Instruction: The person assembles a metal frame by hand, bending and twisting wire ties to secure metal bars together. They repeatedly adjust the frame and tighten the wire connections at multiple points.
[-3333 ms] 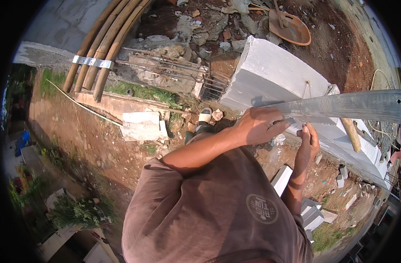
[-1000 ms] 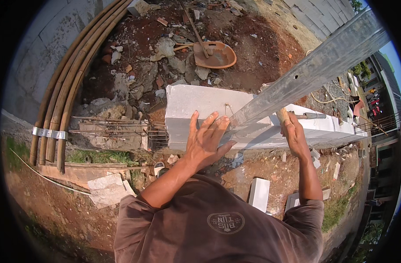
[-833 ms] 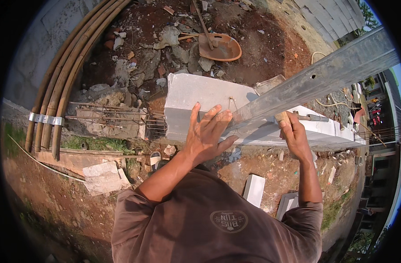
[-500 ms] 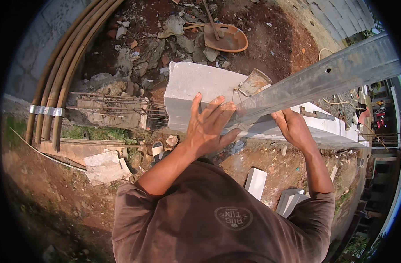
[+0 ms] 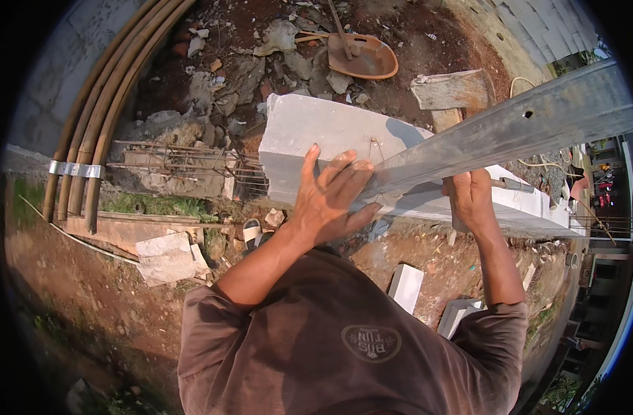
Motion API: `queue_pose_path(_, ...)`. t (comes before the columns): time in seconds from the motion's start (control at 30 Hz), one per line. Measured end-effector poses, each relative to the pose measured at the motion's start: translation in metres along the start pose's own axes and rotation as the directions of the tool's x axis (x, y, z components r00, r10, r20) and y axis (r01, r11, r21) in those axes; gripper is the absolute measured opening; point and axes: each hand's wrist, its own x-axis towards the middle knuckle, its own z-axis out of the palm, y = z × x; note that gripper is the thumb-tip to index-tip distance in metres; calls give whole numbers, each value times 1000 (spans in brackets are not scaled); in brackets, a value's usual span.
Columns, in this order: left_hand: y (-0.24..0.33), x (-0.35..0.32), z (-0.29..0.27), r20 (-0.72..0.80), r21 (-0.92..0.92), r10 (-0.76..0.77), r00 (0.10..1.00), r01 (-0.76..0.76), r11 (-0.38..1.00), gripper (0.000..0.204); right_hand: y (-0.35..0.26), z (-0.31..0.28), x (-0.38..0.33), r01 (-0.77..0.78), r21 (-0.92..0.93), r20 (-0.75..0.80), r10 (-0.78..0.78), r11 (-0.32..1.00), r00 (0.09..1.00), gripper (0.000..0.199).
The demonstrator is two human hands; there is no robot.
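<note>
The left hand point(image 5: 334, 197) lies flat and open on the long metal bar point(image 5: 496, 131); the right hand point(image 5: 471, 197) seems wrapped around it, above the white wall point(image 5: 316, 128).

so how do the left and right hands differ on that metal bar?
The left hand lies flat, fingers spread, at the near end of the metal bar; the right hand sits further along, curled around it from below. The left hand shows its back and the right hand its knuckles. Both touch the bar above the white block wall.
</note>
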Motion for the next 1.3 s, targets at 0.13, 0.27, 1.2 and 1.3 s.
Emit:
queue_pose_path(0.13, 0, 0, -1, -11, 31, -15, 1000, 15, 999, 54, -13, 4, 8, 42, -484, 222, 76, 874, 972, 32)
queue_pose_path(0.27, -1, -1, 0, -3, 6, 0, 1000, 0, 1000, 61, -4, 5, 0, 2, -142, 43, 4, 990, 999, 34)
queue_pose_path(1.2, 1, 0, -3, 66, -39, 10, 998, -7, 999, 62, 7, -16, -6, 56, -629, -121, -169, 776, 978, 41)
queue_pose_path(1.3, 4, 3, -10, 77, -42, -26, 997, 29, 999, 57, 20, -14, -11, 26, -701, -194, -226, 712, 955, 43)
